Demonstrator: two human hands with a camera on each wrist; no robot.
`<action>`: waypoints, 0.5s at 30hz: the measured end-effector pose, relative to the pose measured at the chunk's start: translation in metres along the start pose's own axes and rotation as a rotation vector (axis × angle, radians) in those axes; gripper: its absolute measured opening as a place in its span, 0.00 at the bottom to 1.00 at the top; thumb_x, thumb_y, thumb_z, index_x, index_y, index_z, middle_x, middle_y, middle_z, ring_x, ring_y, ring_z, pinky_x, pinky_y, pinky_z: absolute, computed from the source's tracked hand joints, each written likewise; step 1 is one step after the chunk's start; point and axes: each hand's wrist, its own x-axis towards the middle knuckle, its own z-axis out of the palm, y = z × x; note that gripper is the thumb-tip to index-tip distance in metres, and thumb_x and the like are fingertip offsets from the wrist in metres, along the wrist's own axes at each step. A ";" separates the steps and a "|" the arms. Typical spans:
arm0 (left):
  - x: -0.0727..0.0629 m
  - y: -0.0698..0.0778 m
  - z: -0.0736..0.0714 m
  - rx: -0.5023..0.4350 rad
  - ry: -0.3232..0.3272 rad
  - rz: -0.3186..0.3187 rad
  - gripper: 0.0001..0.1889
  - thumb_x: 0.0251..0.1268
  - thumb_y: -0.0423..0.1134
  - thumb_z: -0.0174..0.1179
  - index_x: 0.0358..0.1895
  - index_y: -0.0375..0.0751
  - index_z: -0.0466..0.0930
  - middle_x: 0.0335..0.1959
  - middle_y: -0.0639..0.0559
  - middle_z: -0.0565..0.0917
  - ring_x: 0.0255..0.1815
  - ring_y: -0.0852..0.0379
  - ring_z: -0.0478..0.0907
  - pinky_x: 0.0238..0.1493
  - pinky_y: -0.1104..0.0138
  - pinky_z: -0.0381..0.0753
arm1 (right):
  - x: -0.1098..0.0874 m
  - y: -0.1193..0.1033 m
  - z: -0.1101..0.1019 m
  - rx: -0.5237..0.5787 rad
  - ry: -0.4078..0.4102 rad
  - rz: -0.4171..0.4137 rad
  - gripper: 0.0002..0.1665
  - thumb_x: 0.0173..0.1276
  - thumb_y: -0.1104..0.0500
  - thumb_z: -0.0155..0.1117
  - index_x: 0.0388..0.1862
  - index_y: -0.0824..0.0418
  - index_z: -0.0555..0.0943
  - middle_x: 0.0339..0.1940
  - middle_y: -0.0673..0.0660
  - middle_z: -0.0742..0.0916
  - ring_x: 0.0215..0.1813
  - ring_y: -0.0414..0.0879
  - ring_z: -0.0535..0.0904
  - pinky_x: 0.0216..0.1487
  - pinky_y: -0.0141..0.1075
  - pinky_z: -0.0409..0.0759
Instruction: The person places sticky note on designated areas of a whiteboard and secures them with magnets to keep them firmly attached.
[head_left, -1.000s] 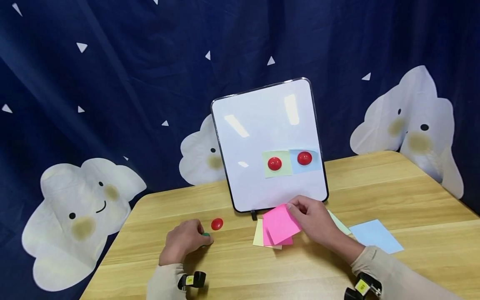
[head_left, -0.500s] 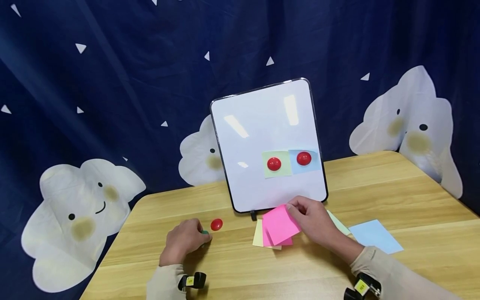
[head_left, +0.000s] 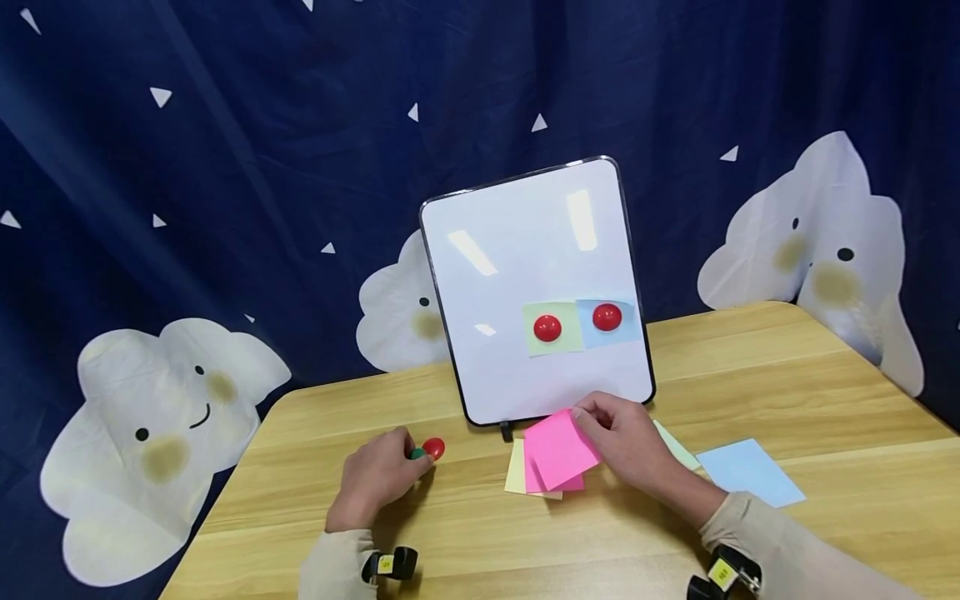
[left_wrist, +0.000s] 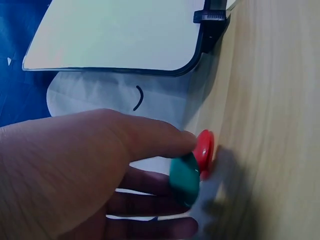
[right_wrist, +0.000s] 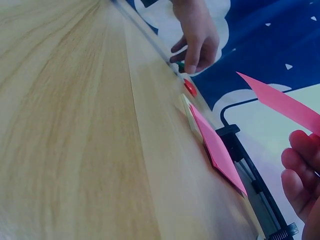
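Between thumb and fingers my left hand [head_left: 381,473] pinches a green round magnet [left_wrist: 184,181]. Right beside it a red round magnet [head_left: 435,447] sits on the table, overlapping the green one in the left wrist view. A pink sticky note [head_left: 561,454] hangs from my right hand [head_left: 630,440], gripped at its upper right corner. Below that note lie another pink sticky note [right_wrist: 218,147] and a pale yellow sticky note [head_left: 515,473], partly covered. In the right wrist view the held note is raised above the table.
Behind the hands a whiteboard [head_left: 517,258] stands on small black feet. A green note [head_left: 567,340] and a blue note [head_left: 628,331] are on it under red magnets. On the table at right lie a blue note [head_left: 752,472] and a pale green note [head_left: 677,446], partly hidden.
My left hand has moved slightly right and away from me, bringing the green magnet up to the red one. The right hand has stayed put with the pink note.
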 end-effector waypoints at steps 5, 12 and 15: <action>0.002 0.006 0.004 -0.006 0.054 0.064 0.12 0.59 0.51 0.66 0.31 0.50 0.77 0.24 0.59 0.75 0.24 0.59 0.71 0.25 0.61 0.70 | 0.000 0.000 0.000 0.003 -0.001 0.004 0.06 0.75 0.57 0.61 0.38 0.53 0.85 0.28 0.51 0.82 0.34 0.50 0.76 0.31 0.35 0.76; 0.003 0.014 0.008 -0.057 0.094 0.147 0.11 0.60 0.49 0.68 0.34 0.49 0.78 0.27 0.58 0.75 0.25 0.59 0.70 0.27 0.63 0.70 | 0.001 0.001 0.000 -0.003 0.003 0.003 0.07 0.76 0.56 0.61 0.38 0.53 0.85 0.29 0.51 0.82 0.34 0.50 0.76 0.31 0.35 0.77; 0.004 0.019 0.010 -0.087 0.105 0.205 0.10 0.60 0.46 0.68 0.36 0.47 0.79 0.28 0.56 0.76 0.26 0.59 0.69 0.28 0.64 0.71 | 0.001 0.002 -0.001 -0.005 0.012 0.003 0.07 0.76 0.56 0.61 0.37 0.53 0.84 0.28 0.51 0.82 0.34 0.50 0.76 0.31 0.35 0.76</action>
